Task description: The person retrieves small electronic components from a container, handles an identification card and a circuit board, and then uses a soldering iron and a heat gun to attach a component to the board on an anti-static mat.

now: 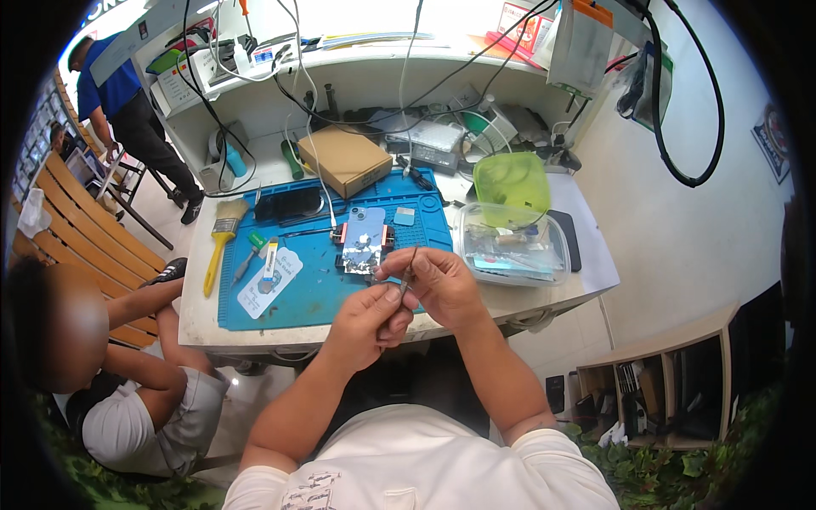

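My left hand and my right hand meet above the front edge of a blue work mat. Both are closed around a thin, dark metal tool, held between the fingertips; its exact kind is too small to make out. Just beyond them, a blue phone lies back side up, gripped by a holder with red and black clamps. Its lower end looks dark and shiny, partly behind my fingers. Left of the phone are a white card and a green-topped screwdriver.
A yellow-handled brush and a dark phone lie to the left. Behind stands a cardboard box. At right sit a clear plastic tub and a green lid. Cables hang overhead. A person sits close on my left.
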### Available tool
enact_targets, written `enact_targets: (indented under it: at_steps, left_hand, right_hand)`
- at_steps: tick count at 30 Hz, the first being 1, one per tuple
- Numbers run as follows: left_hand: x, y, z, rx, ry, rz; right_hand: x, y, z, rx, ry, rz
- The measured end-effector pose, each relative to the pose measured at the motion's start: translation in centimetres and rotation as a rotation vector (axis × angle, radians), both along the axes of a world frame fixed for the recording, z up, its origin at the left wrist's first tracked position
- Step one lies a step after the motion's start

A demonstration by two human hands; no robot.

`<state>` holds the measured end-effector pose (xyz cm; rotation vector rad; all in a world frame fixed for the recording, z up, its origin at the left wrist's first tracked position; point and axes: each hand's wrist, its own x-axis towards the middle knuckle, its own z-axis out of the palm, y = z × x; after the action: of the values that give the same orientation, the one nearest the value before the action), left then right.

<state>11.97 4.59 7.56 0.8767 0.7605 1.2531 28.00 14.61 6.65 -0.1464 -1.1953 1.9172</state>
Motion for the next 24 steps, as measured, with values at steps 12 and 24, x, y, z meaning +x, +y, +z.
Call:
enact_targets:
  at_steps: [12, 24]
  left_hand:
    - [-1.1, 0.4, -1.1, -0.131, -0.631, -0.387]
    - [1.1, 0.1, -2.3, 0.269, 0.496, 0.359]
  right_hand:
    - [0.4, 0.0, 0.4, -0.012, -0.106, 0.227]
    - [-1.0, -2.3, -1.1, 0.061, -0.38, -0.269]
